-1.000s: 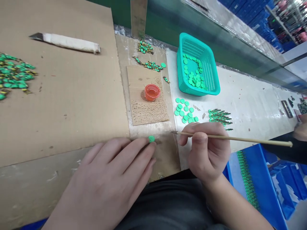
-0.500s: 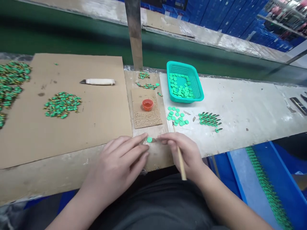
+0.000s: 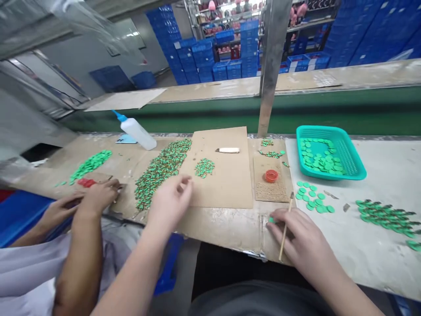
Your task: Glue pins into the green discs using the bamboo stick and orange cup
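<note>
Left of red cup (image 3: 271,176): free lane over near half of cardboard sheet (image 3: 223,188). White-handled knife (image 3: 229,150) lies across sheet's far part; bead pile (image 3: 204,168), then left hand (image 3: 171,199), bound lane leftward. Behind cup: upright metal post (image 3: 268,96). Right of cup: narrow gap, then raised walls of teal basket (image 3: 350,153). Near side of cup: right hand (image 3: 307,239) with slanting brush (image 3: 283,243) obstructs.

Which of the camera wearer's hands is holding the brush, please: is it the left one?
No, the brush is held in the right hand.
</note>
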